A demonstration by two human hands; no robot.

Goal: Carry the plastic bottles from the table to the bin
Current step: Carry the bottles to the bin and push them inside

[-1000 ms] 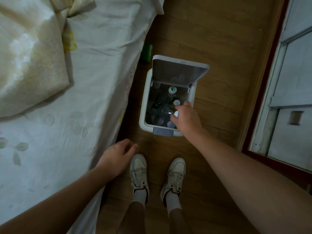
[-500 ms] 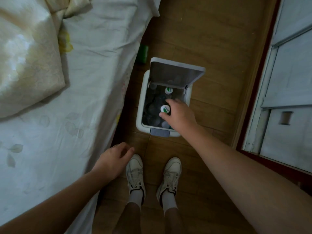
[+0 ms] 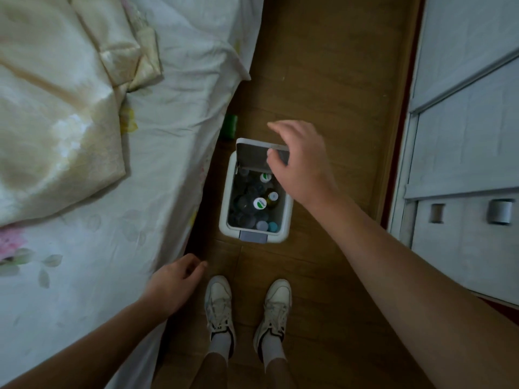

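Note:
A small white bin (image 3: 224, 220) stands on the wooden floor in front of my feet, its grey lid (image 3: 250, 154) tipped up at the far side. Several plastic bottles (image 3: 259, 204) stand packed inside, their caps facing up. My right hand (image 3: 300, 164) hovers over the bin's far right corner, fingers spread, its fingertips at the lid's top edge. It holds nothing. My left hand (image 3: 175, 284) hangs low beside the bed edge, fingers loosely curled and empty.
A bed with a white floral sheet (image 3: 98, 248) and a cream quilt (image 3: 56, 108) fills the left. A green object (image 3: 230, 126) lies on the floor behind the bin. White sliding doors (image 3: 463, 136) run along the right. My two white shoes (image 3: 247, 307) stand close to the bin.
My right hand let go of a bottle in the bin, rose and moved to the lid's top edge with fingers spread. The left hand stayed by the bed.

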